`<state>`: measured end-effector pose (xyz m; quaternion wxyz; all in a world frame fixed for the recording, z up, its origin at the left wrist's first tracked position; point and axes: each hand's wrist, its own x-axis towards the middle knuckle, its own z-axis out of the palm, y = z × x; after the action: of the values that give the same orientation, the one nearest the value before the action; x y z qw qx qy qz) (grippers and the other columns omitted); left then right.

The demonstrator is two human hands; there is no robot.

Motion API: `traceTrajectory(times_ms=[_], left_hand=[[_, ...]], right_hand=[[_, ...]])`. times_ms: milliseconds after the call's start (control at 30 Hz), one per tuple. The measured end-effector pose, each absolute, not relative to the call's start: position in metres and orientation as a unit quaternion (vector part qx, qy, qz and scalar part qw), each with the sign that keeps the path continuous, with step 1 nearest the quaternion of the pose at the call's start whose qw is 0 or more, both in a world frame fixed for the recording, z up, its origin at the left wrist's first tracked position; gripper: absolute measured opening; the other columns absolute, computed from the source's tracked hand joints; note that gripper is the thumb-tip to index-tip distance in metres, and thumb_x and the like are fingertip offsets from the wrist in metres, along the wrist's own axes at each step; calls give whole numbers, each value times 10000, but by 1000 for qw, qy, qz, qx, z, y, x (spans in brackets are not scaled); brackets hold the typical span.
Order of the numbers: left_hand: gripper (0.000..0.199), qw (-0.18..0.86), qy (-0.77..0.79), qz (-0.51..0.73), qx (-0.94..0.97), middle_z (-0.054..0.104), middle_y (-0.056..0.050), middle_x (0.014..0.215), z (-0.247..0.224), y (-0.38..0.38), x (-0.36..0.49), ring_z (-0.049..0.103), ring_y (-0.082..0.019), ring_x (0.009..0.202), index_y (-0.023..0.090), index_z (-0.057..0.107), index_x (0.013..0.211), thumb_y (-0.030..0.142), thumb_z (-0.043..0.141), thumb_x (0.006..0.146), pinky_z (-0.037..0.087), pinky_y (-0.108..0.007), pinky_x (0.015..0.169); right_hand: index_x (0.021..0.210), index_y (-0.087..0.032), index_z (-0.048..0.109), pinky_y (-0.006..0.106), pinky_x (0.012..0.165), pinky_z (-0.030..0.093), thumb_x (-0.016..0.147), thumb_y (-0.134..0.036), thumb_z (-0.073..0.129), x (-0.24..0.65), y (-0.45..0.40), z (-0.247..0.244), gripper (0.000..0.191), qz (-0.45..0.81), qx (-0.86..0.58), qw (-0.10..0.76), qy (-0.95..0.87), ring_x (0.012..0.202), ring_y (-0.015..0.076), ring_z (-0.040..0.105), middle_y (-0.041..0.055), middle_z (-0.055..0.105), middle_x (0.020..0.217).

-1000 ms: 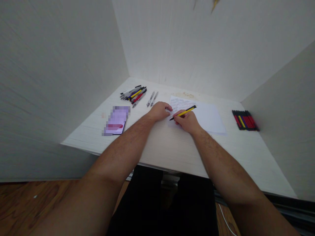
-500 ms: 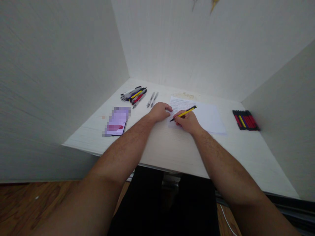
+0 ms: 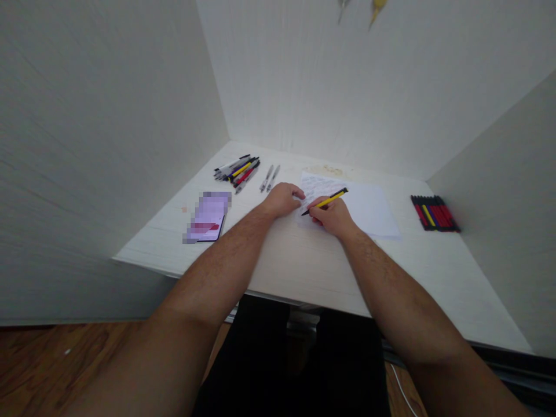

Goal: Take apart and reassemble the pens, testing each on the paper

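Observation:
My right hand is closed around a yellow and black pen, its dark tip pointing down and left at the paper. The white paper lies flat on the desk, and rows of writing cover its upper left part. At the paper's left edge rests my left hand, fingers bent loosely and apart, touching the sheet with no object in them. Two clear pens lie side by side just beyond my left hand.
On the left of the white desk are a pile of mixed pens and a phone with a lit, blurred screen. A row of red, black and yellow pens lies at the right wall. Panels enclose three sides.
The view has shifted very slightly. Both hands keep nearly the same place, and the pen is still in my right hand.

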<state>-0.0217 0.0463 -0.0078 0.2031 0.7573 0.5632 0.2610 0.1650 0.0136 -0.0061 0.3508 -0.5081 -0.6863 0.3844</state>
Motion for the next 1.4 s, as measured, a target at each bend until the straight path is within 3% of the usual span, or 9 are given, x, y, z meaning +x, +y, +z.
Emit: traceTrajectory(times_ms=[533,733,1233,1400], left_hand=[[271,195,558,253,766,740,-48,1100,-4,44,-21,656,-184,1065,183,765,981,160,667,729,467,-288,1022],[270,195,562,255,763,738,-38,1108,-3,44,-21,653,-183,1073,199,767,975,159,663,729,462,-286,1030],[290,188,558,237,772,733,-70,1128,0,43,-20,652,-203,1080,166,764,1008,161,659,738,462,-300,1028],[273,188,562,239,770,735,-36,1122,-3,45,-21,651,-186,1079,205,768,991,171,675,737,456,-285,1034]], right_hand=[[844,-143,722,222,510,408,705,-267,630,162,11,-4,207,399,-483,344,-699,542,106,544,14,649,633],[818,-149,721,231,494,387,724,-280,604,162,12,-4,199,348,-523,372,-683,513,112,521,2,614,581],[826,-154,728,236,556,419,709,-284,638,165,12,-5,197,378,-470,336,-724,585,116,560,18,672,686],[782,-152,719,233,495,374,725,-294,610,165,14,-6,188,345,-517,356,-698,519,112,515,1,621,590]])
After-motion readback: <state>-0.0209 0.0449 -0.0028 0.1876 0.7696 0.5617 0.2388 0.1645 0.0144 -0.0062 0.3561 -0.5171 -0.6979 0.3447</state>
